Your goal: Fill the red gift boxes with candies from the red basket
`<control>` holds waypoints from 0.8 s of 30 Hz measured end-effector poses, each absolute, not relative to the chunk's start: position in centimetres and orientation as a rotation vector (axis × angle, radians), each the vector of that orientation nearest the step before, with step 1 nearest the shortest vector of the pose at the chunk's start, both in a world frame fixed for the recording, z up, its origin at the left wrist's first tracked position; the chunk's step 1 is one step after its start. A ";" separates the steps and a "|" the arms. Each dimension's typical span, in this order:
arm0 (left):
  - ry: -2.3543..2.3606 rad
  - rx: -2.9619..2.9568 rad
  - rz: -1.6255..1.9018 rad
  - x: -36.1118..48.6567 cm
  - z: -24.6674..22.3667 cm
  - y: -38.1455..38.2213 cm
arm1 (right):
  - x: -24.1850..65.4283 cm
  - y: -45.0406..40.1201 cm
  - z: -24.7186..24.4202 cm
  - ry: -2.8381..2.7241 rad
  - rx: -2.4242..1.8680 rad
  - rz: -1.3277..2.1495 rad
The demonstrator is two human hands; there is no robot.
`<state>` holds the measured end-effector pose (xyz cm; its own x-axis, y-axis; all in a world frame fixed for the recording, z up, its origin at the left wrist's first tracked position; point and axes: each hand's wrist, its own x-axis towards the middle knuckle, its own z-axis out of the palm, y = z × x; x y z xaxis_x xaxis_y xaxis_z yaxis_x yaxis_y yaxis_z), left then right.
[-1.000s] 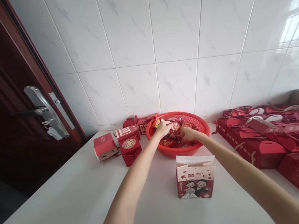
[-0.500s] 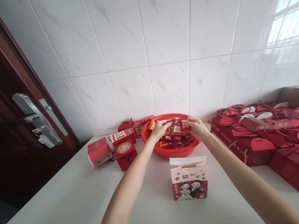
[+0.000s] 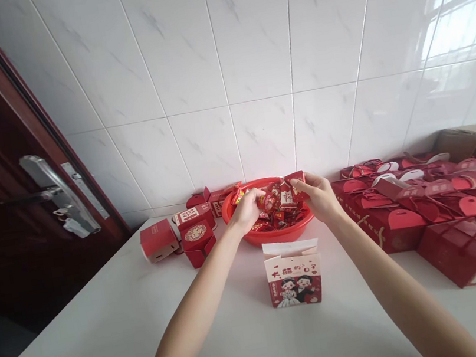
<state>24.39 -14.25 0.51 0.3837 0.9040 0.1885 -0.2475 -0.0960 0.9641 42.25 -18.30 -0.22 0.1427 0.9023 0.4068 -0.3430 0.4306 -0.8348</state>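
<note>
My left hand point(image 3: 248, 209) is closed on a shiny red wrapped candy point(image 3: 267, 201) above the red plastic basket point(image 3: 282, 235). Between the thumb and fingers of my right hand point(image 3: 320, 195) is a red packet point(image 3: 297, 184), lifted at the basket's right side. Red-wrapped sweets point(image 3: 278, 218) fill the basket. In front of it stands a small open-topped gift box point(image 3: 295, 277), upright, with a cartoon couple in wedding clothes on its face. How full the box is cannot be seen.
Several small red boxes point(image 3: 198, 241) lie left of the basket. Rows of red handled gift boxes point(image 3: 388, 224) crowd the right side, with a brown carton point(image 3: 461, 148) behind. A tiled wall point(image 3: 258, 133) backs the white table point(image 3: 226, 335); a dark red door point(image 3: 12, 224) stands at left.
My left hand has drawn slightly back with a candy now visible in its fingers. My right hand has raised a red packet at the basket's right. The view has shifted a little.
</note>
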 end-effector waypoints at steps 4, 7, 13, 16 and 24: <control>0.571 1.487 1.027 21.4 1.6 -17.4 | 43.1 -20.1 1.0 -1.040 -0.594 0.995; 0.486 1.713 0.892 19.4 2.2 -20.3 | 43.7 -21.2 1.7 -1.033 -0.576 0.981; 0.481 2.032 0.636 19.7 0.7 -22.9 | 43.2 -22.4 2.3 -1.114 -0.580 0.982; 0.497 2.104 0.688 20.7 -0.9 -22.1 | 43.0 -22.7 2.4 -1.157 -0.610 0.973; 0.586 2.054 0.768 21.4 -2.5 -20.8 | 43.2 -23.0 2.6 -1.219 -0.645 0.937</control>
<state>21.35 -20.78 -2.50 0.7021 0.6432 0.3056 0.1253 -0.5340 0.8361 43.17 -22.95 2.59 0.0672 0.8696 0.4891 -0.2489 0.4894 -0.8358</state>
